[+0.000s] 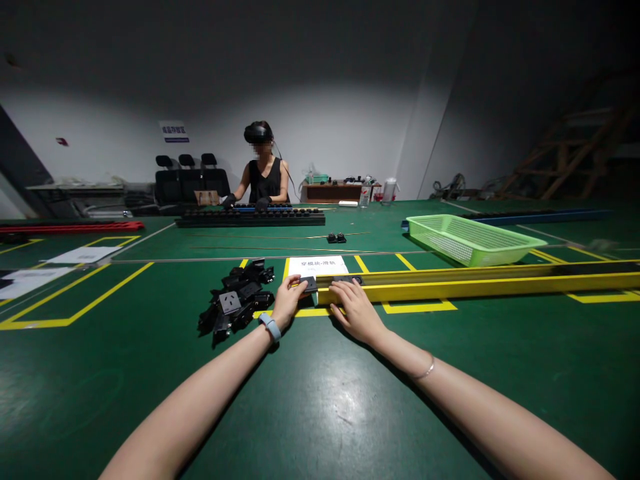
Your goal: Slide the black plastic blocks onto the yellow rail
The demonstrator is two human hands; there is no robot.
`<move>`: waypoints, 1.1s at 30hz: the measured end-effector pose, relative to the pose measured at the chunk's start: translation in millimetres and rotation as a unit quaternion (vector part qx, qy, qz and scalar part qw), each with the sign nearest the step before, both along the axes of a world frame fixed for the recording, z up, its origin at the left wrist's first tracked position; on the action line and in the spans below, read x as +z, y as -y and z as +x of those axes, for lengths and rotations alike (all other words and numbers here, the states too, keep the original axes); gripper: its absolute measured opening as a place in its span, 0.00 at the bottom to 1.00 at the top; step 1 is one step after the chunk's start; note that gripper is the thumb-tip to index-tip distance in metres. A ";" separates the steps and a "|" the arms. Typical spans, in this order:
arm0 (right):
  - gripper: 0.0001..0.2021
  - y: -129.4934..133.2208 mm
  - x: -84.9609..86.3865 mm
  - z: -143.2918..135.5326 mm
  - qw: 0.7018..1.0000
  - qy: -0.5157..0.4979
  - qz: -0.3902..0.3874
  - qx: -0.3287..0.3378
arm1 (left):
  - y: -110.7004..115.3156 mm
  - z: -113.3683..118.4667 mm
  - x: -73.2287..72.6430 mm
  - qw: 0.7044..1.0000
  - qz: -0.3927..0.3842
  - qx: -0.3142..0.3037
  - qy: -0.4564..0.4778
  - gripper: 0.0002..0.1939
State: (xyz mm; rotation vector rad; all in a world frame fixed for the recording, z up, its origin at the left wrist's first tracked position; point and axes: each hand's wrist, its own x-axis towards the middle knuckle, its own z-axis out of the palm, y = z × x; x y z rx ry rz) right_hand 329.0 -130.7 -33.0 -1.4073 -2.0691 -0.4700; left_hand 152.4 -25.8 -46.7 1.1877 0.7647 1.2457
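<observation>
A long yellow rail (450,287) lies across the table with its left end near the middle of the view. At that end my left hand (289,297) pinches a small black module (309,285). My right hand (356,308) rests on the rail's near edge, fingers spread and touching it, beside another black module (350,279) seated in the channel. Left of my left hand is a heap of black socket modules (247,290), one showing a grey face (230,303). A white sheet with printed characters (317,264) lies behind the rail end.
A light green basket (470,239) stands behind the rail at right. Two small black parts (337,238) lie mid-table. Across the table a person with a headset (265,173) works at black rails (250,219). Red rails (75,227) and paper sheets (85,255) lie at left.
</observation>
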 end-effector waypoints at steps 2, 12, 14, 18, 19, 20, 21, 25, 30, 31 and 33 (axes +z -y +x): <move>0.20 -0.1 0.0 0.1 1.000 0.001 -0.001 0.000 | -0.1 0.0 0.1 1.000 -0.001 0.000 0.002 0.19; 0.20 -0.1 0.3 0.2 1.000 0.002 -0.003 0.003 | -1.9 -0.6 -1.0 1.000 -0.005 -0.013 0.010 0.21; 0.20 0.2 0.7 0.0 1.000 0.000 -0.007 0.002 | -2.7 -0.9 -1.9 1.000 -0.002 -0.015 0.008 0.21; 0.20 0.3 1.1 -0.2 1.000 0.000 -0.008 0.003 | -4.1 -1.1 -3.4 1.000 -0.001 -0.018 0.006 0.22; 0.20 0.2 1.1 -0.2 1.000 0.000 -0.008 0.004 | -4.0 -1.1 -3.4 1.000 -0.001 -0.019 0.005 0.22; 0.20 0.3 1.1 -0.2 1.000 0.000 -0.007 0.004 | -3.8 -1.1 -3.1 1.000 -0.002 -0.019 0.004 0.22; 0.19 0.3 1.1 -0.2 1.000 -0.001 -0.007 0.004 | -3.5 -1.0 -2.7 1.000 -0.003 -0.018 0.002 0.22; 0.20 0.4 1.0 0.1 1.000 -0.002 -0.004 0.004 | -2.2 -0.9 -1.3 1.000 -0.003 -0.017 0.004 0.22; 0.20 0.0 0.5 0.2 1.000 0.000 -0.003 0.004 | -2.2 -0.8 -1.5 1.000 -0.002 -0.016 0.004 0.22; 0.20 -0.1 0.5 0.2 1.000 0.000 -0.003 0.004 | -2.3 -0.8 -1.6 1.000 -0.004 -0.015 0.004 0.21; 0.20 -0.2 0.4 0.2 1.000 0.000 -0.002 0.004 | -2.4 -0.7 -1.7 1.000 -0.006 -0.013 0.006 0.21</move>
